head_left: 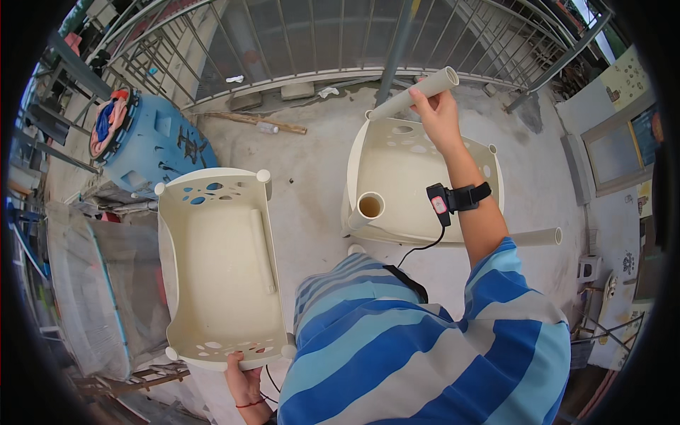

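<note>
My right hand (438, 120) is closed round a cream plastic tube (400, 103) at the far left corner of a cream shelf basket (418, 212). That tube leans to the right, its open end beyond my fingers. Out of the basket's near left corner rises a second tube (368, 209). Low on the left, my left hand (244, 382) grips the near rim of another cream shelf basket (212, 304) with cut-out holes at both ends. A loose tube (262, 251) lies inside this basket. By the right basket's near right side, part of a further tube (542, 237) sticks out.
A blue barrel (156, 142) with cloths on top stands at the far left. Metal railing (304, 35) closes the far side, with a wooden stick (262, 122) on the concrete floor before it. A small white stool (589, 269) sits by the right wall.
</note>
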`<state>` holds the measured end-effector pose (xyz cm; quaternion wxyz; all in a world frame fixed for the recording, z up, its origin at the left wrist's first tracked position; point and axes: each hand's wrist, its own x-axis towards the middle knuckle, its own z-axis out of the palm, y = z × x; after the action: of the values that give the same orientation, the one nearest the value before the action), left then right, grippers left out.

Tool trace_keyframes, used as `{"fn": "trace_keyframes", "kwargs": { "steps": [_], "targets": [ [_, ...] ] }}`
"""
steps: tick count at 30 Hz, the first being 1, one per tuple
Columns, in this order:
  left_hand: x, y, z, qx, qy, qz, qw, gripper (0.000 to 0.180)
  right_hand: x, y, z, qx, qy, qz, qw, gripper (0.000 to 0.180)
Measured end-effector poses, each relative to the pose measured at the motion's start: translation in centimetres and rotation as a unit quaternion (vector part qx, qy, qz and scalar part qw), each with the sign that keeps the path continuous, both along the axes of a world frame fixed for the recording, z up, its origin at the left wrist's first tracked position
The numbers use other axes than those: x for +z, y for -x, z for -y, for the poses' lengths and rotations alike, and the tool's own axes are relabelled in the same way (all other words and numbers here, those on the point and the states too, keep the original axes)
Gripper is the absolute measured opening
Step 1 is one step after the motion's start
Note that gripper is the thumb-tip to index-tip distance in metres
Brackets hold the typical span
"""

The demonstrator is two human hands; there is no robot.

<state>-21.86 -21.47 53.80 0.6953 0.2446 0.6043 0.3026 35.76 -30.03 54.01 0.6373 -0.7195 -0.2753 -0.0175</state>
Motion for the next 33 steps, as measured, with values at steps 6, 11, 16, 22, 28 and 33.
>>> {"fn": "trace_keyframes", "kwargs": {
  "steps": [6,11,16,22,28,33],
  "targets": [
    [2.2,-2.4,5.2,0.075,0.003,-0.051,0.996,0.039,-1.3,-3.1,-2.4,0.023,0.112,0.054,0.992,0.039],
    [3.4,-3.0,8.1,0.105,0.014,-0.083,0.991,0.038,-0.3,-3.5,-2.8,0.045,0.184,0.094,0.977,0.037],
    [3.6,-3.3,9.5,0.121,0.013,-0.089,0.989,0.04,-0.3,-3.2,-4.4,0.075,0.199,0.163,0.964,0.036],
    [2.5,-1.9,8.5,0.074,0.005,-0.061,0.995,0.044,-1.4,-5.2,-3.7,0.135,0.195,0.04,0.971,0.054],
    [2.6,-1.5,5.9,0.02,-0.039,-0.066,0.997,0.041,5.9,4.3,0.8,-0.11,-0.07,0.235,0.963,0.036],
    [2.3,0.3,3.2,-0.057,-0.073,-0.054,0.994,0.041,11.9,21.4,0.8,0.39,-0.019,0.292,0.873,0.02]
  ]
}}
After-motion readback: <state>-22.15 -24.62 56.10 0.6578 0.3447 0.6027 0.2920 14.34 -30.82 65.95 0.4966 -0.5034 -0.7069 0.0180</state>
